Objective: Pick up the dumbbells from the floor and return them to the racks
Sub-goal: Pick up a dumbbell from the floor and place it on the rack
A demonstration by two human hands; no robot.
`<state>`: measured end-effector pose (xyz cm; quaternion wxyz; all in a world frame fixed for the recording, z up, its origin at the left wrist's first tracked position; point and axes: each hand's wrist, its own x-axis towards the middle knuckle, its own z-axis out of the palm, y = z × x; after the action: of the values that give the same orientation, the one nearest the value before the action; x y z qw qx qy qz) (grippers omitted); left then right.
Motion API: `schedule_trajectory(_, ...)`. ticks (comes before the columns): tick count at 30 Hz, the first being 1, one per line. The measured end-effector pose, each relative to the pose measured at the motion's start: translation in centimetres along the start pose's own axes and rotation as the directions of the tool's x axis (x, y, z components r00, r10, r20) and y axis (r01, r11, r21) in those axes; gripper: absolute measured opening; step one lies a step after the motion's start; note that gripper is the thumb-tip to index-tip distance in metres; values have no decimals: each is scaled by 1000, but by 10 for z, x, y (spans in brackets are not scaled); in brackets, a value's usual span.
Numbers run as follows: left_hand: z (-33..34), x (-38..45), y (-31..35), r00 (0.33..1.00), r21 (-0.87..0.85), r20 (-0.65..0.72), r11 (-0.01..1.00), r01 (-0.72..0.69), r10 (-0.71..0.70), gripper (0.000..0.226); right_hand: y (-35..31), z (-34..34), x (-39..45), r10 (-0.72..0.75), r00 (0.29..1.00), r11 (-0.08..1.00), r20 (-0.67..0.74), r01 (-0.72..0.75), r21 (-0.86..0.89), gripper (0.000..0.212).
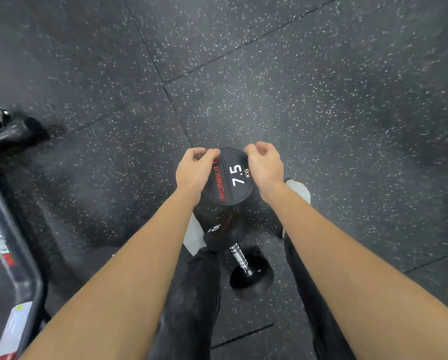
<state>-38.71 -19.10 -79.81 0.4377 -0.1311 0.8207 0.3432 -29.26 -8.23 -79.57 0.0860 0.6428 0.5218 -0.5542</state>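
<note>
We note L hand (195,168) & R hand (265,166), fingers curled, flanking the 7.5 kg dumbbell (233,178) head; grip unclear. Long axis upright-ish, hands equidistant.

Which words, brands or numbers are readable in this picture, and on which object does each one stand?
"7.5 KG": white, on the round end face of the upper dumbbell.
"IRONBULL": red, on the same end face, last letters hidden by the left hand.
Small white mark on the lower dumbbell: too blurred to read.
Lettering and stickers on the black frame at left: too blurred to read.
</note>
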Motion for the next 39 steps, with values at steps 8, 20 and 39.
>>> schedule_trajectory(8,34,44,-36,966,-171,60,951,259,-252,97,36,12,60,164,960,985,227,-145,-99,84)
schedule_trajectory(20,20,59,-35,920,0,268,955,296,-285,79,44,16,74,264,918,954,295,-294,61,72)
schedule_trajectory(39,-98,-138,134,983,-335,177,942,8,54,55,-156,-60,-143,-13,993,949,116,-24,313,72)
